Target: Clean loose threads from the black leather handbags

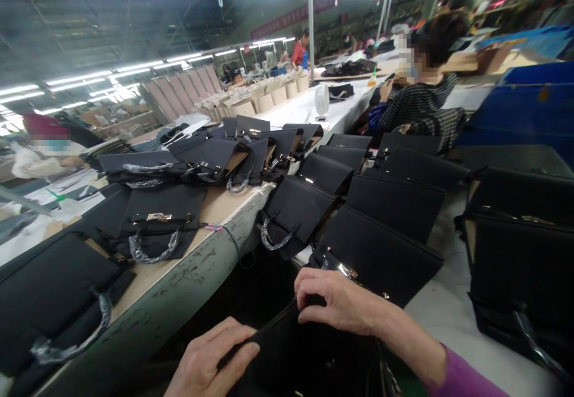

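Observation:
A black handbag (309, 355) lies at the bottom centre, close to me. My left hand (210, 361) grips its near left edge, thumb on top and fingers curled under. My right hand (341, 304) curls its fingers over the bag's upper edge, beside a gold clasp (347, 271) on the bag just behind. A purple sleeve (461, 379) covers my right forearm.
Rows of black handbags (381, 205) stand to the right and ahead. More bags with wrapped handles (155, 220) lie on the worn workbench (179, 283) at left. A seated person in a striped top (417, 101) is at the back right, another person (40, 152) at far left.

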Tool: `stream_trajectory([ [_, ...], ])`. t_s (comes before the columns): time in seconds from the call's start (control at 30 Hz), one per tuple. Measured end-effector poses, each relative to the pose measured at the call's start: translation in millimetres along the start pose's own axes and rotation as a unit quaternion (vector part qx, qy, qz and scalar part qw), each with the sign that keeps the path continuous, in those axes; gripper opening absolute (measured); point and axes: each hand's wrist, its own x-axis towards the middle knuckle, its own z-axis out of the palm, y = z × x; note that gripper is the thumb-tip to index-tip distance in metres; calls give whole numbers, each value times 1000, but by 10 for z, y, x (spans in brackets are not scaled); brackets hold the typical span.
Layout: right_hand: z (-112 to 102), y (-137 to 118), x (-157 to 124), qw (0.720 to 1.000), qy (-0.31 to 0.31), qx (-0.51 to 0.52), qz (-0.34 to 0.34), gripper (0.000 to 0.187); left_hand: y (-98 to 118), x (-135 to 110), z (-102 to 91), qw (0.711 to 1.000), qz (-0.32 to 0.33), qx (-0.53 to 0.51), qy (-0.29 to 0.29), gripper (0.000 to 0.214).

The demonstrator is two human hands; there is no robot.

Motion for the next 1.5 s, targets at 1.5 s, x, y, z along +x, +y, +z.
stream_trajectory([
  [1.5, 61, 54, -55, 994, 46, -29, 93, 13, 91, 116, 166, 958, 96, 246, 110, 28],
])
